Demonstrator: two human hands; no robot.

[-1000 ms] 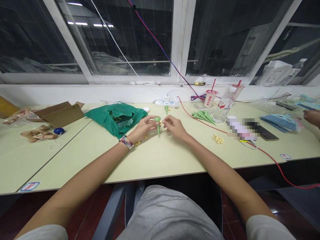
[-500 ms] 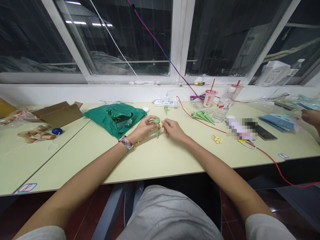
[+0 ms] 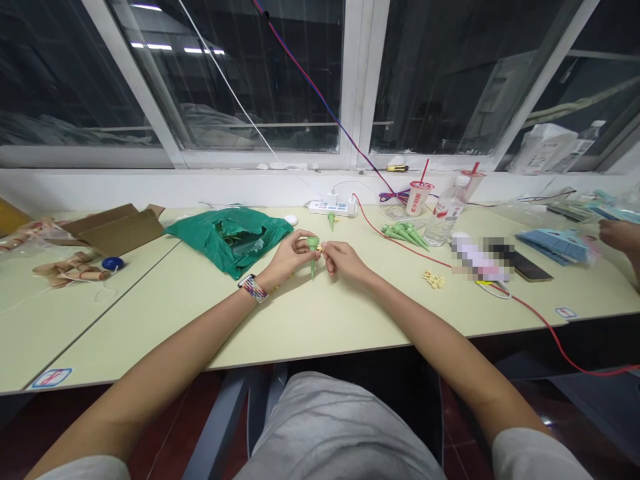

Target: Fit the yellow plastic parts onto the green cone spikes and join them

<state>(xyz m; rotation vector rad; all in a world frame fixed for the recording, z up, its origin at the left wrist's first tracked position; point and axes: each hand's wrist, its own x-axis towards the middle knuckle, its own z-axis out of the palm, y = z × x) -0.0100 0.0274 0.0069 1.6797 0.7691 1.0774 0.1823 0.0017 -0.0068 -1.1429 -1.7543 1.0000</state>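
Note:
My left hand [image 3: 289,260] is closed around a green cone-shaped watering spike [image 3: 313,241], held upright with its pointed end down over the table. At the spike's side, below its cap, sits a small yellow valve piece [image 3: 320,249]. My right hand [image 3: 345,260] pinches at this yellow piece, thumb and forefinger pressed together; the fingertips partly cover it. Another green spike [image 3: 331,222] with a yellow bit lies behind my hands. Several more green spikes [image 3: 407,232] are heaped to the right, and a small pile of yellow pieces [image 3: 433,279] lies nearer to me.
A torn green plastic bag [image 3: 230,235] lies left of my hands. Behind is a power strip [image 3: 320,208]; its red cable [image 3: 390,248] crosses rightward. A water bottle [image 3: 444,217], drink cup [image 3: 418,199], phone [image 3: 531,267] and blue brush [image 3: 557,244] stand or lie right. Another person's hand [image 3: 620,235] is far right.
Both hands stay at nearly the same spot. My right fingertips now cover more of the yellow piece, and the spike has shifted very slightly left.

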